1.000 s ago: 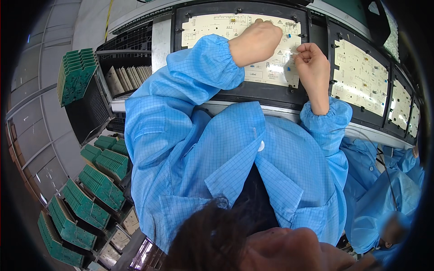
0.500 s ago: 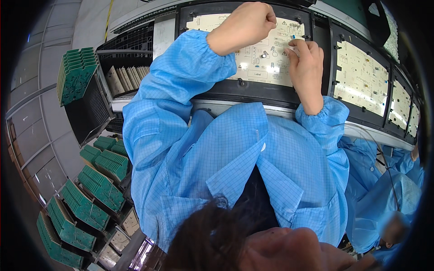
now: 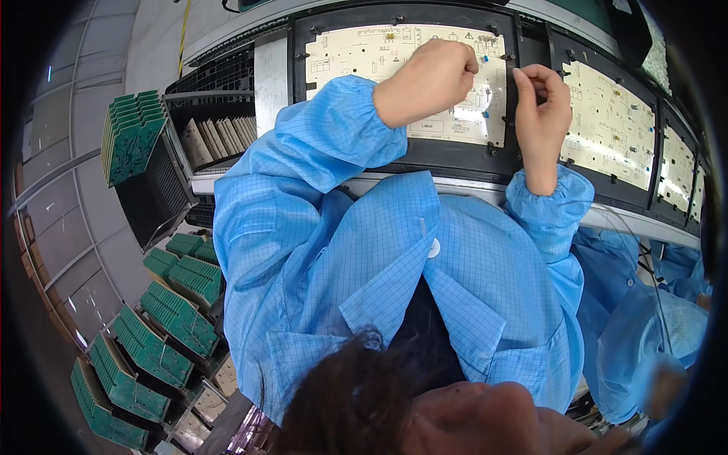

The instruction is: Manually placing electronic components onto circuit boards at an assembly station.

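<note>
A cream printed circuit board [image 3: 341, 49], marked with symbols and small parts, lies in a black frame [image 3: 299, 83] ahead of me. My left hand [image 3: 428, 80] hangs over the middle of this board with its fingers curled together; whatever the fingertips hold is hidden. Close by its fingertips is a small blue component [image 3: 485, 58], and a second blue component [image 3: 486, 115] sits lower on the board. My right hand [image 3: 543, 110] is just past the board's right edge, over the frame. Its thumb and forefinger are bent toward each other, and I cannot make out anything between them.
More framed boards [image 3: 607, 121] run off to the right. At the left, a black rack [image 3: 152, 201] carries green boards [image 3: 136, 133], beside a row of cream boards [image 3: 220, 140]. Several stacks of green boards [image 3: 178, 318] stand lower left. Another person's blue sleeve [image 3: 644, 318] shows at right.
My left hand has moved right and down across the board. My right hand has shifted right, off the board and over the frame, uncovering the board's right side.
</note>
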`<state>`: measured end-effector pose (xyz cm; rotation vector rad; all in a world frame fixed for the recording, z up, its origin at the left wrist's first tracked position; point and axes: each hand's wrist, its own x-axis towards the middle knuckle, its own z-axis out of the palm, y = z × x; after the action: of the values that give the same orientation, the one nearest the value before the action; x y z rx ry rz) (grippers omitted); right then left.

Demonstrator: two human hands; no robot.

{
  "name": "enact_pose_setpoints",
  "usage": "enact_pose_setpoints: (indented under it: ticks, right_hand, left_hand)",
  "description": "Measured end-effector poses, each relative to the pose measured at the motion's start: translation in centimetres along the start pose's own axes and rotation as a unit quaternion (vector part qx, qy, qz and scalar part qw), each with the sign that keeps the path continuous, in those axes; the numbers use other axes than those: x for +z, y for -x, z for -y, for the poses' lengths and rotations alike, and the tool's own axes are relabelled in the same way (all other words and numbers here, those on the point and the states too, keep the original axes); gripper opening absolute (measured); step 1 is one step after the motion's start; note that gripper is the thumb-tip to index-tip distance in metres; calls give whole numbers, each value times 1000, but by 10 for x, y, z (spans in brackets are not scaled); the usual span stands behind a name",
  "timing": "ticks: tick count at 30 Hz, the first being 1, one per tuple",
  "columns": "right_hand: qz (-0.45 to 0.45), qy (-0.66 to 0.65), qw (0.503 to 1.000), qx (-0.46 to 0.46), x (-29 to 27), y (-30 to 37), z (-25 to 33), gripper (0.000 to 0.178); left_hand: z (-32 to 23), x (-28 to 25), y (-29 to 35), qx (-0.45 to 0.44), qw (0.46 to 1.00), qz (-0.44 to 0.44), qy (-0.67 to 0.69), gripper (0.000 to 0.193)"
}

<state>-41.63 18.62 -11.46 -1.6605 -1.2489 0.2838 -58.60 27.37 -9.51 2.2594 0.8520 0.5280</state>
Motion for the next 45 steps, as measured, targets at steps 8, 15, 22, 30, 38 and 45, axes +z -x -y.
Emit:
enact_pose_setpoints:
  ticks: [8,15,22,30,38,45]
  right_hand:
    - [-10,8,1000,11,-12,10,-18,11]
    - [-31,-23,999,31,-10,9,-16,8]
    - [31,-86,987,131,-12,9,-12,10]
    - [51,-65,988,129,-9,14,-18,8]
    - [115,10,987,111,-10,8,-7,20]
    - [148,118,974,126,-6,-1,-3,20]
  left_hand:
    - [-9,24,-6,-22,999,45,21,15]
    - [-11,29,-8,-30,997,66,-20,17]
    - [-9,45,-7,53,992,32,-112,15]
    - [-8,31,-16,31,997,59,-47,21]
    - [14,-12,4,-15,990,85,-110,14]
    - [25,-6,9,-24,987,123,-100,12]
